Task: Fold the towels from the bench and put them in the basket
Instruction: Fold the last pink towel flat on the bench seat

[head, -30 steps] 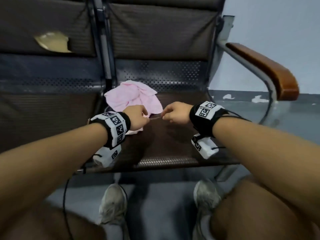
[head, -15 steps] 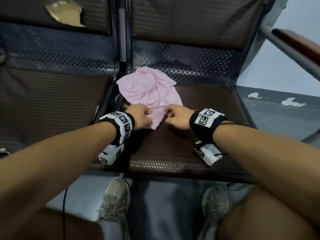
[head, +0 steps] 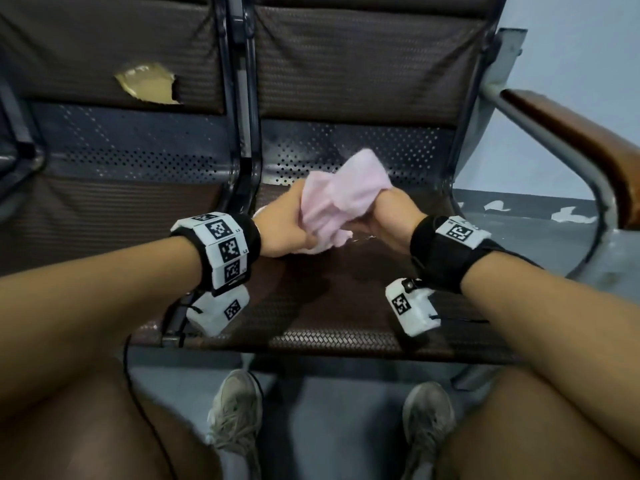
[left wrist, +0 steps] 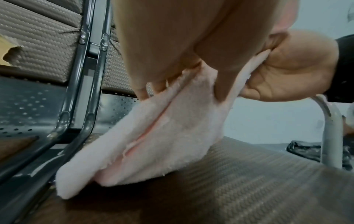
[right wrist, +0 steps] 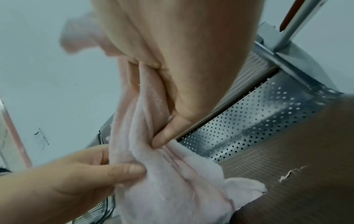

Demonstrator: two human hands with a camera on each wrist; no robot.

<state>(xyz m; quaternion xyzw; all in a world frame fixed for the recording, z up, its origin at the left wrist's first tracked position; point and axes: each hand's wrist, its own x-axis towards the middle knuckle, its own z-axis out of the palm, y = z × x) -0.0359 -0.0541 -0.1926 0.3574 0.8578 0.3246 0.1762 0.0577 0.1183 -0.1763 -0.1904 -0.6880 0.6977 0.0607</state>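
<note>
A small pink towel (head: 337, 199) is bunched between both hands above the brown woven bench seat (head: 346, 306). My left hand (head: 292, 225) grips its left side with curled fingers. My right hand (head: 388, 216) grips its right side, with cloth sticking up past the knuckles. In the left wrist view the towel (left wrist: 162, 136) hangs down and its lower end rests on the seat. In the right wrist view the towel (right wrist: 153, 166) is gathered in folds, pinched by my right fingers (right wrist: 164, 136) and by my left thumb (right wrist: 122, 169). No basket is in view.
The bench has a dark metal divider (head: 242, 133) left of the towel and a torn backrest patch (head: 149, 84) on the neighbouring seat. A wooden armrest (head: 588, 133) on a metal frame stands at the right. My knees and shoes (head: 235, 420) are below the seat edge.
The towel lay spread on the seat with both hands at its near edge. Now both hands have gathered it up and lifted it off the seat, bunched between them.
</note>
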